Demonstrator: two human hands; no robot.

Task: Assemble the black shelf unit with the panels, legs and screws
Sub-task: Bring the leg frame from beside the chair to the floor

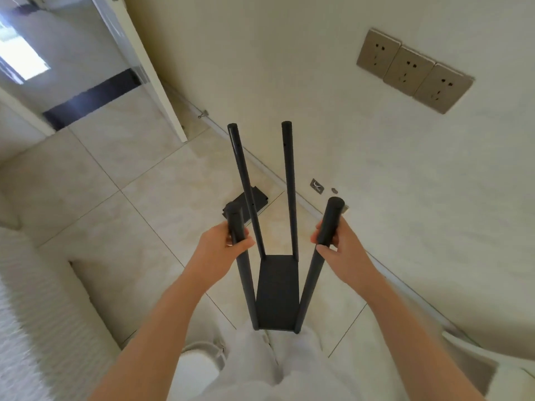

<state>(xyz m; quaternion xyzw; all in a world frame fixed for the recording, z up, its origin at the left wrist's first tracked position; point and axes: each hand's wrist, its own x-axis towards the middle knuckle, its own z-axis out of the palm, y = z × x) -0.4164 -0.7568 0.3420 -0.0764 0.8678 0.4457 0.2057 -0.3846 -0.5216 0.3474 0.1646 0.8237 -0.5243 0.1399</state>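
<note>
The black shelf unit stands just over the person's light trousers, its one fitted panel (278, 290) at the bottom between four legs. The left hand (223, 244) wraps its fingers round the near left leg (246, 279); the right hand (338, 244) pinches the near right leg (311, 279), thumb under. The two far legs (244, 180) rise free. Beyond, a loose black panel (260, 199) lies on the tiled floor (144, 198). By the wall's foot sits a small packet (317, 186), its contents too small to tell.

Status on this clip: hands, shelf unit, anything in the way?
Left hand grips near left leg, right hand grips near right leg. Shelf unit: four legs, one panel. Spare panel on floor beyond, apart.
</note>
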